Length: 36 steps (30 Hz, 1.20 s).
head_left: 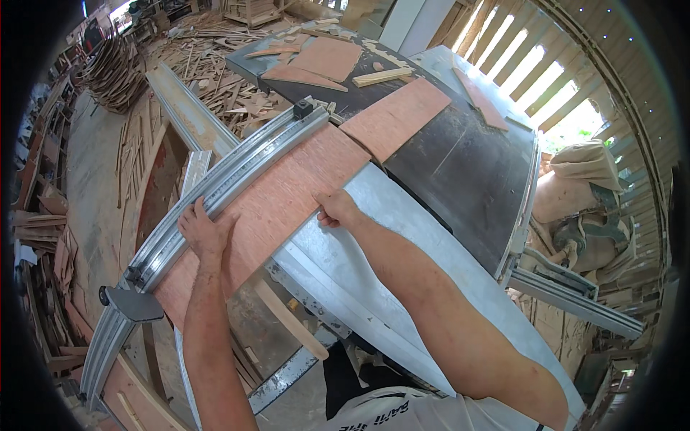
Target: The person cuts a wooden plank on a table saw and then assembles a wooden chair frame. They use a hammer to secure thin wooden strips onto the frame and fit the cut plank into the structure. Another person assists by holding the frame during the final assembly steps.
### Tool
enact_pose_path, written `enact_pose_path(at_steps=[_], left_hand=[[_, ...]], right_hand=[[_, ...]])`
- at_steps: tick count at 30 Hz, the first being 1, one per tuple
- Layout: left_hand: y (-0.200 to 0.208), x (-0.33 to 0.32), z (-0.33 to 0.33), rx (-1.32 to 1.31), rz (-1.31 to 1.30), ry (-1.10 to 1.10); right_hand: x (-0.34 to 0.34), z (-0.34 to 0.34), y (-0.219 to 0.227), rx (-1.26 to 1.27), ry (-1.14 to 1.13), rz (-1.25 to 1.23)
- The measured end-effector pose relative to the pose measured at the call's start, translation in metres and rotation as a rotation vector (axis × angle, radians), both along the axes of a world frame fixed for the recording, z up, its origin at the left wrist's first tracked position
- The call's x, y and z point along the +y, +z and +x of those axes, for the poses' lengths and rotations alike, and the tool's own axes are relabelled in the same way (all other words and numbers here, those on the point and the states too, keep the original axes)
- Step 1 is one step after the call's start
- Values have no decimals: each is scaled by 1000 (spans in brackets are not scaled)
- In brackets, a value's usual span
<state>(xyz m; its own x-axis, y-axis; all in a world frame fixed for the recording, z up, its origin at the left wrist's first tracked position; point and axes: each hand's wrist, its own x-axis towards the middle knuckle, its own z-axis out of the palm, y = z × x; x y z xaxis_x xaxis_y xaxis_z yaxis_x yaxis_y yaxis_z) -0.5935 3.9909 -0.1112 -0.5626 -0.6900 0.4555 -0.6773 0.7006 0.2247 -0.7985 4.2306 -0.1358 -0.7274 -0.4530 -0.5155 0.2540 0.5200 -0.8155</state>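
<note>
A long strip of reddish plywood board (277, 190) lies along an aluminium fence (230, 169), across the pale metal table (402, 230) of a panel saw. My left hand (205, 228) is open, with its fingers spread at the fence's near edge and its thumb over the board. At the board's near edge my right hand (336, 208) is closed, thumb on top and fingers curled at the edge. A second plywood piece (395, 118) lies just past the board's far end, on the dark part of the saw table (460, 172). No blade shows.
A black stop block (303, 109) sits on the fence, and a grey flip stop (136, 305) at its near end. Plywood offcuts (323, 59) lie on the far table. Wood scraps (215, 68) cover the floor beyond. A dusty sack (586, 161) stands at right.
</note>
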Motion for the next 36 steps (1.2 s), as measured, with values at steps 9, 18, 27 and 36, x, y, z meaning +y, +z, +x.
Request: enact_pose_path(at_steps=[9, 18, 27, 36], left_hand=[[12, 5, 10, 52, -6, -36], [15, -4, 10, 107, -46, -95], [29, -13, 16, 97, 34, -182], [41, 58, 142, -497, 183, -647]], right_hand=[[0, 14, 7, 17, -50, 8], [0, 17, 20, 42, -89, 40], [-4, 27, 30, 136, -108, 69], [109, 157, 28, 468, -94, 34]])
